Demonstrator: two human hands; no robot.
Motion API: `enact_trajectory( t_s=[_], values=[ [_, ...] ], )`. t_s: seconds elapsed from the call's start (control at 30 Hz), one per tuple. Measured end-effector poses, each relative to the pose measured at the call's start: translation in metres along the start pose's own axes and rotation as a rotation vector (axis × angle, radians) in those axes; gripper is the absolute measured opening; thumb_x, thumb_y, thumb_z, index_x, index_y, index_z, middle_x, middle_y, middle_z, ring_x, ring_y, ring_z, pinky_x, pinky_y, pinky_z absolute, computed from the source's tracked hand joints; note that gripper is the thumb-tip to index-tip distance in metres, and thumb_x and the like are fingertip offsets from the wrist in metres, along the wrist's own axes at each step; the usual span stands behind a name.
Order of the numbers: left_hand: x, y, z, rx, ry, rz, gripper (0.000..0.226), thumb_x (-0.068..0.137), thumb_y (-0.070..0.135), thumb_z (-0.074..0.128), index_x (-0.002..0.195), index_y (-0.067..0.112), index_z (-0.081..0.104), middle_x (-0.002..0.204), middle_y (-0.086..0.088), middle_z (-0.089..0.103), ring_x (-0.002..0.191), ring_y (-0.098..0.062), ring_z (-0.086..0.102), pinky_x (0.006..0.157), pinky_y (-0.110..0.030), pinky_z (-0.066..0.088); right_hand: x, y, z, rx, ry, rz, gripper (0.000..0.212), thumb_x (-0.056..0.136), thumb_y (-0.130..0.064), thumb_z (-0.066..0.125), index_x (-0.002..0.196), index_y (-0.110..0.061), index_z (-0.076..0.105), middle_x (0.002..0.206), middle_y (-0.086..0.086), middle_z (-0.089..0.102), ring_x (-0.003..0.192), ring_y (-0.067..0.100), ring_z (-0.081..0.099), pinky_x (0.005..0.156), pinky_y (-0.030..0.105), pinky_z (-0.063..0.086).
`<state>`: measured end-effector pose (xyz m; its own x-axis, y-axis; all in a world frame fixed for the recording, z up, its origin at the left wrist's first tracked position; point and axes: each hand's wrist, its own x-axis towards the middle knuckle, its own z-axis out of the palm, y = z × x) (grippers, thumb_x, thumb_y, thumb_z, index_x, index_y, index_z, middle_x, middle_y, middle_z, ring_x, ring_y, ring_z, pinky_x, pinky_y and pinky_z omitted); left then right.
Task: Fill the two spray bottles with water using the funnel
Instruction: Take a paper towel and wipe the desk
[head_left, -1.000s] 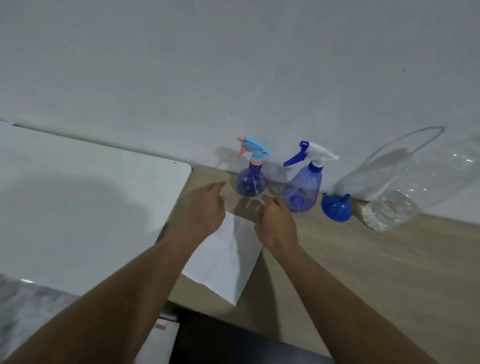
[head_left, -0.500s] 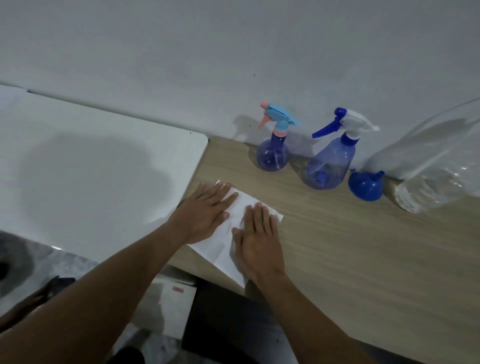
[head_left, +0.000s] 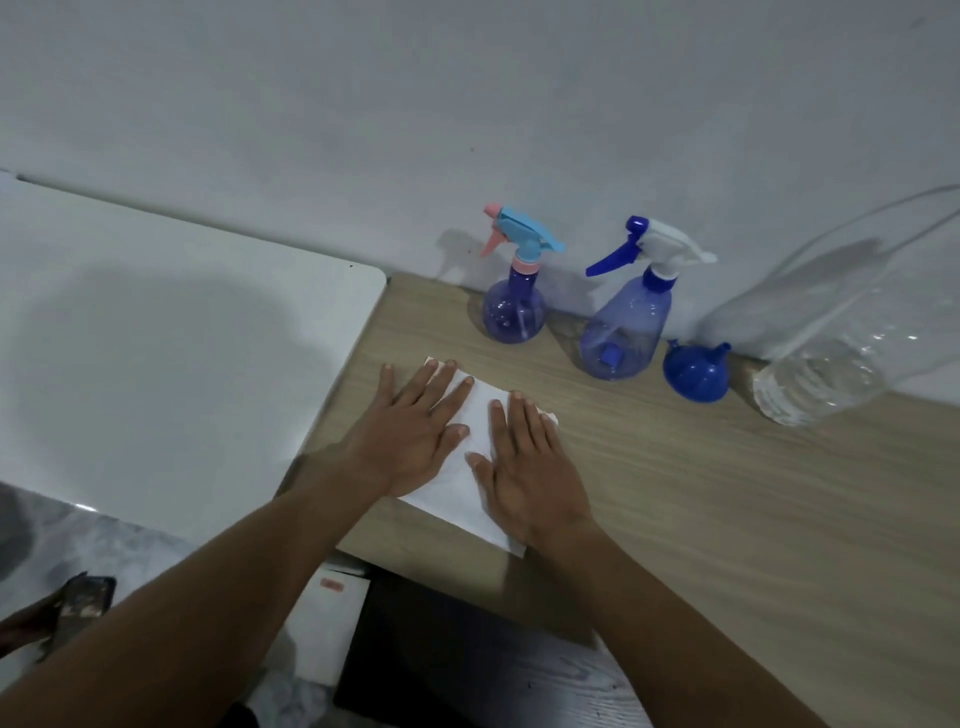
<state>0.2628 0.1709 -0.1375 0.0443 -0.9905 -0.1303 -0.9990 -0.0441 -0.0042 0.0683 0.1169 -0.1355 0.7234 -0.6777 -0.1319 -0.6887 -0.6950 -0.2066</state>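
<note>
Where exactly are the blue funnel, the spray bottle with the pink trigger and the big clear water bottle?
blue funnel (head_left: 695, 375): head view, on its wide cone.
pink-trigger spray bottle (head_left: 513, 314): head view, on its round body.
clear water bottle (head_left: 826, 374): head view, on its lower body.

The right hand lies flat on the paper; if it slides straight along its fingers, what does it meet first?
Probably the larger spray bottle. The right hand points toward the wall, roughly at its base; depth is uncertain.

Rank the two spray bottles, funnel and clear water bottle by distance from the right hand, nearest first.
1. White-headed spray bottle, ahead of the right hand.
2. Pink-triggered spray bottle, ahead-left, and funnel, ahead-right: too close to call.
3. Clear water bottle, far right.
</note>
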Motion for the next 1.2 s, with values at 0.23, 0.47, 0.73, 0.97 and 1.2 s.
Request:
enact_trajectory(
  t_s=[0.23,0.47,0.73,0.97,1.2],
  values=[
    [0.03,0.061,0.0,-0.028,-0.012,-0.044,0.075,0.094,0.057,-0.016,0.158,0.022,0.001,0.167,-0.007,0.002,0.154,-0.029,0.002,0.116,-0.068,0.007,-0.015,0.059,-0.02,-0.016,-0.076,-0.004,0.07,0.106,-0.053,0.012,0.159,-0.013,-0.008,0.167,0.012,-0.012,0.154,0.023,-0.012,0.121,0.035,-0.013],
    [0.054,0.144,-0.004,-0.065,-0.034,-0.063,0.072,0.093,0.055,-0.01,0.158,0.023,-0.007,0.167,-0.004,-0.008,0.154,-0.026,-0.009,0.117,-0.066,-0.002,-0.051,0.129,-0.033,-0.02,-0.054,0.019,0.069,0.107,-0.05,0.019,0.16,-0.012,-0.001,0.167,0.014,-0.003,0.155,0.026,-0.004,0.122,0.036,-0.008],
    [0.071,0.233,-0.007,-0.075,-0.024,-0.079,0.072,0.095,0.051,-0.005,0.158,0.018,0.002,0.167,-0.009,0.0,0.154,-0.029,-0.003,0.116,-0.068,-0.001,-0.088,0.204,-0.039,-0.012,-0.08,0.028,0.079,0.098,-0.058,-0.001,0.159,-0.009,-0.002,0.167,0.018,-0.004,0.155,0.028,-0.006,0.125,0.039,-0.004],
    [0.09,0.302,-0.01,-0.091,0.0,-0.051,0.069,0.097,0.049,0.0,0.159,0.02,0.005,0.167,-0.008,0.001,0.154,-0.028,-0.006,0.117,-0.067,-0.001,-0.125,0.262,-0.049,-0.001,-0.065,0.047,0.075,0.099,-0.052,0.006,0.158,-0.006,0.0,0.166,0.02,-0.004,0.155,0.031,-0.005,0.121,0.037,-0.009],
    [0.101,0.341,-0.01,-0.017,-0.044,-0.031,0.065,0.101,0.046,0.012,0.159,0.017,0.007,0.167,-0.008,0.0,0.154,-0.029,-0.003,0.115,-0.07,0.002,-0.154,0.294,-0.042,0.011,0.004,0.051,0.073,0.1,-0.047,0.011,0.156,-0.001,0.015,0.162,0.027,0.014,0.152,0.038,0.014,0.12,0.044,-0.001]
  ],
)
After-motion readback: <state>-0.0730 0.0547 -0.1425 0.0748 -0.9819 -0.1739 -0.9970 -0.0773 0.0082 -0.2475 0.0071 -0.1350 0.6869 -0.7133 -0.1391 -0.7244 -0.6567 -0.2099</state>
